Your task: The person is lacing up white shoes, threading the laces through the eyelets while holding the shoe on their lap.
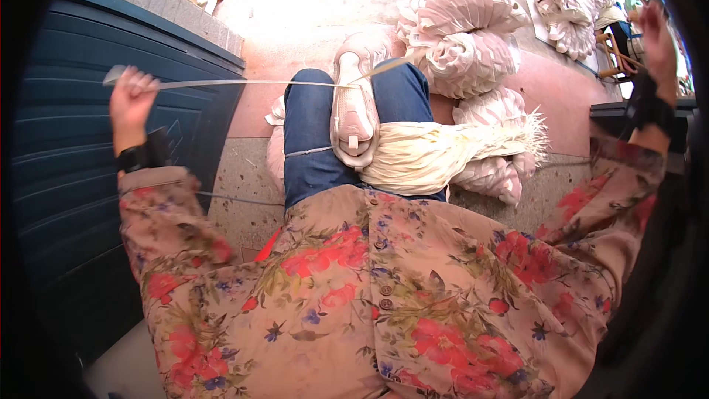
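A pale pink-white sneaker [355, 114] rests between my knees, its heel toward me. A flat white shoelace [244, 82] runs taut from my left hand [134, 100] to the top of the shoe, and a cream stretch of lace leaves the shoe toward the upper right. My left hand is raised at the left, closed round the lace's end. My right hand [656, 41] is lifted far out at the upper right, fingers drawn together; what they hold is too blurred to make out. Across my right thigh lies a thick bundle of cream laces [421, 151], its loose ends fanned out.
Layered pale pink-white bundles [465, 66] are piled on the floor beyond my right knee, with more bundles [569, 26] farther right. A wooden stool [611, 55] is partly visible there. A dark blue panelled door [111, 125] stands close on my left.
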A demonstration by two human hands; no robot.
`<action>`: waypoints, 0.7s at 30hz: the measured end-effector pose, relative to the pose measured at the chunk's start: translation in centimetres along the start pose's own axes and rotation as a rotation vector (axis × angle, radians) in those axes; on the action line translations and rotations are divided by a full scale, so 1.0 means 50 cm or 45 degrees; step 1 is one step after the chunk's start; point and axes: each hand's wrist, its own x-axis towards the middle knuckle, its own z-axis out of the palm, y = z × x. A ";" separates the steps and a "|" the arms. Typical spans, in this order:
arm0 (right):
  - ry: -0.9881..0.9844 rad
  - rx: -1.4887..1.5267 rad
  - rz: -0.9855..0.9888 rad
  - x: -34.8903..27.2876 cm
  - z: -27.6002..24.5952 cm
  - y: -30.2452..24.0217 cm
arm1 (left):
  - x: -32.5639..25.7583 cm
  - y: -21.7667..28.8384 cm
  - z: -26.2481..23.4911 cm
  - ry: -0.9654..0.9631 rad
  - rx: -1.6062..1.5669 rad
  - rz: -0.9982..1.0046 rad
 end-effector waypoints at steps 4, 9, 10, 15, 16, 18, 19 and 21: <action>0.412 -0.135 0.526 -0.122 0.157 0.142 | -0.134 0.176 -0.258 0.649 -0.060 0.214; -0.253 -0.368 0.443 -0.304 0.542 0.181 | -0.047 0.005 -0.127 0.545 0.222 -0.010; -0.457 -0.396 0.292 -0.343 0.602 0.198 | -0.024 -0.063 -0.075 0.468 0.289 -0.119; -0.788 -0.453 -0.125 -0.415 0.816 0.170 | -0.028 -0.365 0.148 0.144 0.753 -0.439; -0.736 -0.615 -0.210 -0.419 0.827 0.175 | -0.035 -0.407 0.185 0.036 0.855 -0.494; -0.688 -0.764 -0.306 -0.424 0.845 0.181 | -0.047 -0.471 0.224 -0.183 1.108 -0.428; -0.629 -0.859 -0.344 -0.423 0.850 0.183 | -0.046 -0.495 0.226 -0.310 1.252 -0.309; -0.571 -0.952 -0.382 -0.421 0.862 0.186 | -0.035 -0.515 0.221 -0.392 1.453 0.043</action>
